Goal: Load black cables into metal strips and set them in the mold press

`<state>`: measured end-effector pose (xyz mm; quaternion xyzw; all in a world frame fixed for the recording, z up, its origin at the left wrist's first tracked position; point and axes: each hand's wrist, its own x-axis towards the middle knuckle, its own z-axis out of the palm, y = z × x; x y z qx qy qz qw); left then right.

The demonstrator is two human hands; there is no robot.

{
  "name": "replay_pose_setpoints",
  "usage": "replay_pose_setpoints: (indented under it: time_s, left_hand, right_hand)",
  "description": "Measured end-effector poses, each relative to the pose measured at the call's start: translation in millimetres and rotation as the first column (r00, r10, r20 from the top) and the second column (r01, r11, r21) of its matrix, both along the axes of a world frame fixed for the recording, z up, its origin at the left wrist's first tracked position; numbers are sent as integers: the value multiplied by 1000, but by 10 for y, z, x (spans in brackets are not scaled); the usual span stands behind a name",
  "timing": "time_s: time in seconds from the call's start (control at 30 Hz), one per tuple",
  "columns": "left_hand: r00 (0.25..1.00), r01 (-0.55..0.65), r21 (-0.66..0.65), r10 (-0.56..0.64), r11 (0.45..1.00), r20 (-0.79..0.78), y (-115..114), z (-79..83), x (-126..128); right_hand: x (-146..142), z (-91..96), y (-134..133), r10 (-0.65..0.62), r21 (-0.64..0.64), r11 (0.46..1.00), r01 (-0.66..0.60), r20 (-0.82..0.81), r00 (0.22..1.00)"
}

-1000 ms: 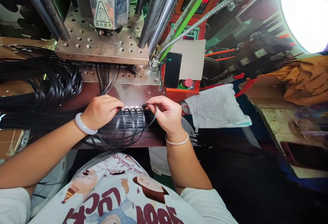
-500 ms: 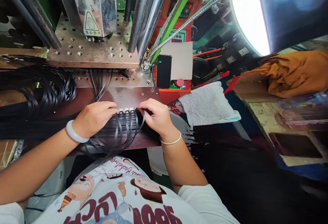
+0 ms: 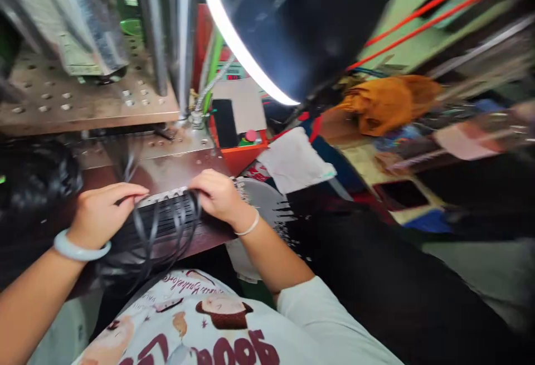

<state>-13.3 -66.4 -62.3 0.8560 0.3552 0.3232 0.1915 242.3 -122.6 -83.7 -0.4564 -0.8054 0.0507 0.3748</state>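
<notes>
The black straps [image 3: 167, 223] are laid side by side at the front edge of the brown press plate [image 3: 167, 167], with their ends by a row of small metal clips [image 3: 161, 194]. The left end is pinched shut by the left hand [image 3: 100, 214]. The right end is covered by the right hand [image 3: 215, 195], and its hold cannot be told. The strap ends seem to be lined up with the clips; next, each end must be kept straight.

Black lamp [image 3: 305, 25] lit overhead, orange cloth [image 3: 387, 103], cluttered bench [image 3: 368, 159]
</notes>
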Motion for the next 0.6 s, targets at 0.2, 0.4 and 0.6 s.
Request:
replay_pose_setpoints:
  time_s: [0.2, 0.4, 0.6]
  left_hand:
    - [993, 97, 142, -87, 985, -75, -8, -17, 39]
    - [951, 292, 373, -226, 880, -213, -115, -9, 53]
    - [971, 236, 137, -229, 962, -62, -115, 25, 25]
  right_hand:
    - [12, -3, -24, 26, -26, 999, -29, -104, 994]
    - [-12, 17, -48, -7, -30, 1000, 2, -157, 988]
    - [3, 20, -32, -17, -37, 999, 12, -143, 990]
